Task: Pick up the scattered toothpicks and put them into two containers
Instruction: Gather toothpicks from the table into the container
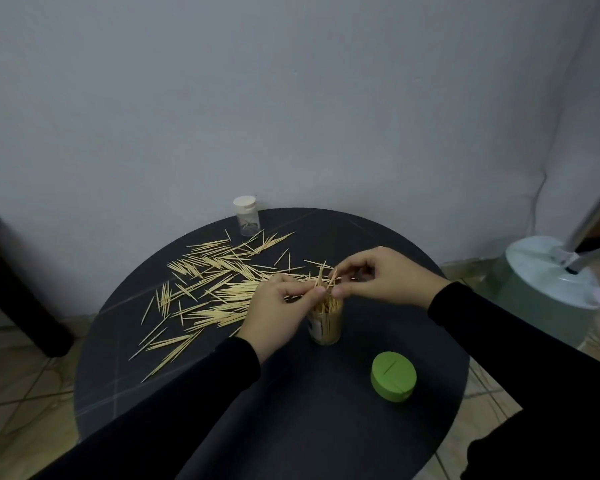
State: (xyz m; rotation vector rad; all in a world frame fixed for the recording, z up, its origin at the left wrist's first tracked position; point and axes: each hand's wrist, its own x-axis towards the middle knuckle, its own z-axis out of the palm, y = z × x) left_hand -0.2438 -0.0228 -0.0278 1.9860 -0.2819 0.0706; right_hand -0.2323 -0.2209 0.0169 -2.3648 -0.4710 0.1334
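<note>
Most of the toothpicks (208, 289) lie scattered across the left of the round black table (326, 427); they look light, stiff and sharp-tipped, best pinched mid-shaft in small bunches. My left hand (278, 313) and right hand (378, 275) both pinch a few above the clear container (326, 323), which is already quite full. The white-capped jar (246, 216) stands near the far edge, the green lid (394, 375) nearer me.

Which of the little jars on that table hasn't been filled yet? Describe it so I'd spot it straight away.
Start at the round dark table and look to its far edge by the wall. There stands a small clear jar, behind the scattered toothpicks. Unlike the open jar under the hands, it wears a white cap and looks nearly empty.
</note>
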